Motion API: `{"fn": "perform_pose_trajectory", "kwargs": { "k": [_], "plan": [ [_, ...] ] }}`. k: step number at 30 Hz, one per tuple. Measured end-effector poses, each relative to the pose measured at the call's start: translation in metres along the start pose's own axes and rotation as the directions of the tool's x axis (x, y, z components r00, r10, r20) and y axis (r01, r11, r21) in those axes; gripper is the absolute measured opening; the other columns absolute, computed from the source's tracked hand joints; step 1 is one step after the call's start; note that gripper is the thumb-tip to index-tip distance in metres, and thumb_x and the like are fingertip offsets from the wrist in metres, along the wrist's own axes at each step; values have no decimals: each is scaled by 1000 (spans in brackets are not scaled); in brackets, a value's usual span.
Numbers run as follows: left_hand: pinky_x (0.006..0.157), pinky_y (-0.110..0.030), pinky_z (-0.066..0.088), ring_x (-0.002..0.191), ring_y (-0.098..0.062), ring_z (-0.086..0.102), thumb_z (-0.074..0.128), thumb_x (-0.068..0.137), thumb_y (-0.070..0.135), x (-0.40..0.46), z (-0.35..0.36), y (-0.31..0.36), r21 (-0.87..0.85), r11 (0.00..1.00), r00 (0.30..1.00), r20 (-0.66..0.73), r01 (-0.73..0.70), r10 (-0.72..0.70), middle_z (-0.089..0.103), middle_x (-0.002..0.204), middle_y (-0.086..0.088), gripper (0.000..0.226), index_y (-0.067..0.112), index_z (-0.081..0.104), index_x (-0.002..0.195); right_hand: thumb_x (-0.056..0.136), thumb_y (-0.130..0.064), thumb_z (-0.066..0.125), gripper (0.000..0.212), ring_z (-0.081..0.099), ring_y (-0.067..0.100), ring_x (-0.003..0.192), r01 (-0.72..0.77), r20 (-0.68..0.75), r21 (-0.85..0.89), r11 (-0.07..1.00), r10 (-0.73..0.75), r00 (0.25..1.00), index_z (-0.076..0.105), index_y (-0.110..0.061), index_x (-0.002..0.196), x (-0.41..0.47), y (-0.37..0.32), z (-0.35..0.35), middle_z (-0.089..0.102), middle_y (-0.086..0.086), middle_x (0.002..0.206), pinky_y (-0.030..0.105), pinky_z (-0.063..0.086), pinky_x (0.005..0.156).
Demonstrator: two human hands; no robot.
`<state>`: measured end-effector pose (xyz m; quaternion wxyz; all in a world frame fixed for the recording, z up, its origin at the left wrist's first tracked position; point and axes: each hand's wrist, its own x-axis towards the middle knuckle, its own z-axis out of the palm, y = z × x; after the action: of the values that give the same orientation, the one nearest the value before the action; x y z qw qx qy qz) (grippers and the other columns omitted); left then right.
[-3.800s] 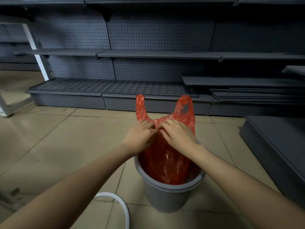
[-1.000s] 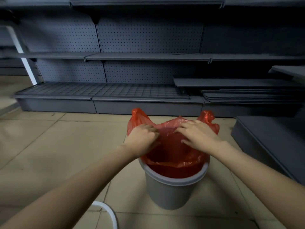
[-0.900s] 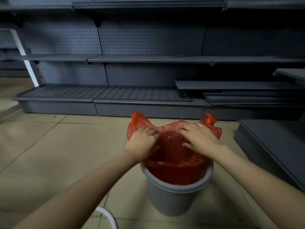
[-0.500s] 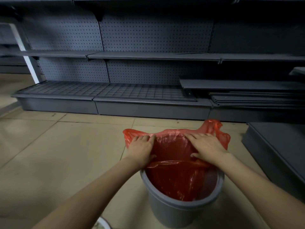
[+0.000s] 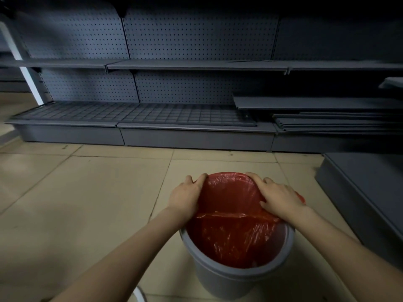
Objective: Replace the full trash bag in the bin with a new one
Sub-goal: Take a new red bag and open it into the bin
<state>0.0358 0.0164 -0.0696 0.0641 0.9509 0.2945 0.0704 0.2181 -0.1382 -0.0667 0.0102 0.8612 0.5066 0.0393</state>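
Left hand (image 5: 186, 198) on far-left edge of bin, fingers curled over red plastic bag (image 5: 231, 227), pressing it on rim. Right hand (image 5: 280, 198) same deal on far-right side, fingers spread flat on bag edge. Bag sits inside grey bin (image 5: 235, 277), far half stretched over rim, near half sagging inside, grey rim bare there. Bin on beige tile floor (image 5: 87, 203), dark pegboard shelving (image 5: 185, 83) behind.

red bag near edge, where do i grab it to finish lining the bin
Pinch the loose near hem of the bag, which sags across the opening, from above on your side. Pull it toward you over the bare grey rim of the bin; the far edge already wraps it.
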Motion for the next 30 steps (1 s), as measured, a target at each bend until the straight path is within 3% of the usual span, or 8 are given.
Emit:
{"fn": "perform_pose_trajectory", "kwargs": {
  "k": [3, 7, 11, 14, 18, 24, 27, 30],
  "plan": [
    [76, -43, 47, 97, -35, 57, 48, 81, 5, -6, -3, 0, 50, 999, 1000, 9, 8, -9, 47, 116, -15, 71, 26, 17, 142, 86, -28, 55, 82, 65, 31, 90, 16, 4, -57, 998, -16, 1000, -2, -36, 145, -4, -3, -3, 53, 9, 123, 37, 48, 67],
    [92, -42, 41, 114, -33, 48, 55, 83, 34, -18, -10, -3, 173, 982, 995, -42, -76, 85, 38, 135, -13, 73, 27, 14, 143, 89, -46, 47, 75, 65, 27, 89, 45, 2, -94, 995, -45, 999, 1, -32, 146, -9, -4, -12, 45, 6, 136, 32, 45, 57],
    [109, -44, 28, 133, -31, 33, 49, 85, 50, -39, -21, -6, 194, 963, 972, -104, -186, 209, 26, 149, -13, 72, 25, 18, 144, 90, -48, 45, 73, 59, 36, 109, 4, 6, 7, 1000, -4, 1000, 2, -31, 147, -24, -8, -19, 25, 10, 153, 44, 53, 83],
    [108, -41, 31, 129, -29, 41, 34, 84, 58, -56, -29, -4, 178, 935, 927, -165, -307, 336, 37, 145, -11, 66, 23, 32, 140, 91, -48, 45, 73, 32, 35, 137, 20, 4, 14, 1000, -20, 1000, 4, -29, 148, -43, -13, -28, 13, 10, 157, 49, 26, 111],
    [105, -33, 35, 120, -20, 50, 30, 85, 59, -70, -33, 0, 164, 869, 868, -105, -467, 486, 52, 133, -2, 60, 23, 48, 130, 92, -51, 42, 63, 17, 25, 144, 142, -58, 39, 989, -140, 989, 17, -32, 146, -71, -19, -39, 12, 3, 158, 43, 19, 115],
    [83, -32, 43, 96, -21, 58, 51, 88, 41, -83, -32, 7, 105, 839, 843, -16, -533, 538, 62, 106, 1, 33, 22, 59, 115, 91, -57, 41, 46, 47, 7, 120, 382, 71, 40, 923, -384, 921, 49, -32, 128, -93, -23, -53, 51, -12, 132, 28, 35, 102],
    [68, -25, 38, 87, -20, 60, 59, 86, 24, -93, -36, 10, 15, 819, 817, -64, -574, 573, 64, 91, 0, 15, 19, 63, 100, 91, -46, 50, 31, 56, 7, 103, 439, 117, 54, 897, -442, 889, 57, -29, 116, -100, -22, -54, 59, -11, 112, 21, 45, 80],
    [71, -22, 42, 90, -13, 57, 58, 88, 26, -105, -37, 7, -139, 765, 772, 6, -629, 636, 62, 93, 4, 13, 22, 63, 99, 92, -35, 53, 14, 54, 1, 86, 463, 128, 103, 880, -474, 871, 60, -28, 101, -108, -25, -53, 56, -16, 95, 12, 38, 65]
  ]
}}
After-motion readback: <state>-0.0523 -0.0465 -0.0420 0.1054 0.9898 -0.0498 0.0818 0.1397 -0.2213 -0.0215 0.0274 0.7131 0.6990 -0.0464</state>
